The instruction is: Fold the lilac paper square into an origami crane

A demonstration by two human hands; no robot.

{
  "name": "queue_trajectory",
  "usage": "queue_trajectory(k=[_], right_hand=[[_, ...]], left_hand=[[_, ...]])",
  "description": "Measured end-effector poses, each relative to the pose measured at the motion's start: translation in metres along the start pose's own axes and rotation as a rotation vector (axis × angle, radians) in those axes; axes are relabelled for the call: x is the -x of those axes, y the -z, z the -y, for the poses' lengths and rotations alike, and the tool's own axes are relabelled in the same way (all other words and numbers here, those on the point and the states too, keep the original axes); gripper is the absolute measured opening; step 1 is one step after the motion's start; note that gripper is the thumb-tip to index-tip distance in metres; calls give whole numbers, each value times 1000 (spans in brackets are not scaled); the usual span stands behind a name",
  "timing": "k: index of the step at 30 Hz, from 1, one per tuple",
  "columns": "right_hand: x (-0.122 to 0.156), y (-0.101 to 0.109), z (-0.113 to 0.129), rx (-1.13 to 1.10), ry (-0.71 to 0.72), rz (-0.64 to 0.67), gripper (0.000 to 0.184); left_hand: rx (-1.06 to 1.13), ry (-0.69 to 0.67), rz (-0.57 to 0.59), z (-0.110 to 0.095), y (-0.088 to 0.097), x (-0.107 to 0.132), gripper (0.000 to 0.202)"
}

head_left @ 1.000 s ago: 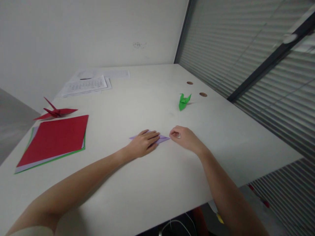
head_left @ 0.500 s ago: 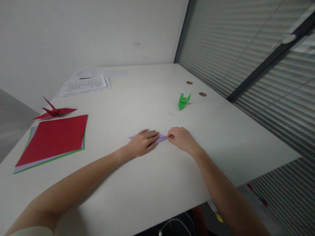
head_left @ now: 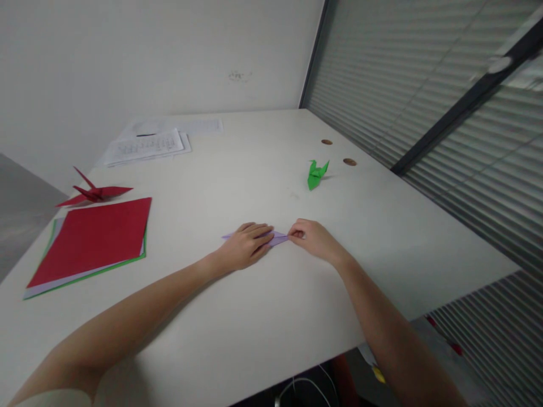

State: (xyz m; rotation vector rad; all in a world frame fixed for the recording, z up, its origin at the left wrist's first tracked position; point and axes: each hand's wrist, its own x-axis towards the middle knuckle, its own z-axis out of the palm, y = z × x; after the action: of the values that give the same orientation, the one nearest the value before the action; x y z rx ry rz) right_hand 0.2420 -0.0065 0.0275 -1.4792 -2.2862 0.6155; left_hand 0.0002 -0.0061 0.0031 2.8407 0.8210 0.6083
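A folded lilac paper [head_left: 278,238] lies flat on the white table [head_left: 271,316], near its middle. My left hand [head_left: 245,246] rests on it with fingers stretched out flat, covering most of the sheet. My right hand [head_left: 313,239] is curled, its fingertips pinched against the paper's right tip. Only the paper's two ends show beyond the hands.
A green origami crane [head_left: 316,173] stands further back to the right. A red origami crane [head_left: 94,192] lies at the left, beside a stack of coloured sheets with red on top [head_left: 93,238]. Printed papers [head_left: 148,144] lie at the far edge. Slatted blinds [head_left: 424,102] line the right side.
My right hand has slid a little to the left along the paper's tip. The left hand has stayed flat on the paper.
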Motion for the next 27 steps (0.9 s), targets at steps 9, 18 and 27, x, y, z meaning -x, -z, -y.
queue_trajectory(k=[9, 18, 27], right_hand=[[0, 2, 4, 292, 159, 10, 15], [5, 9, 6, 231, 106, -63, 23], [0, -4, 0, 305, 301, -36, 29]], left_hand=[[34, 17, 30, 1, -4, 0, 38], [52, 15, 6, 1, -5, 1, 39], [29, -2, 42, 3, -5, 1, 41]])
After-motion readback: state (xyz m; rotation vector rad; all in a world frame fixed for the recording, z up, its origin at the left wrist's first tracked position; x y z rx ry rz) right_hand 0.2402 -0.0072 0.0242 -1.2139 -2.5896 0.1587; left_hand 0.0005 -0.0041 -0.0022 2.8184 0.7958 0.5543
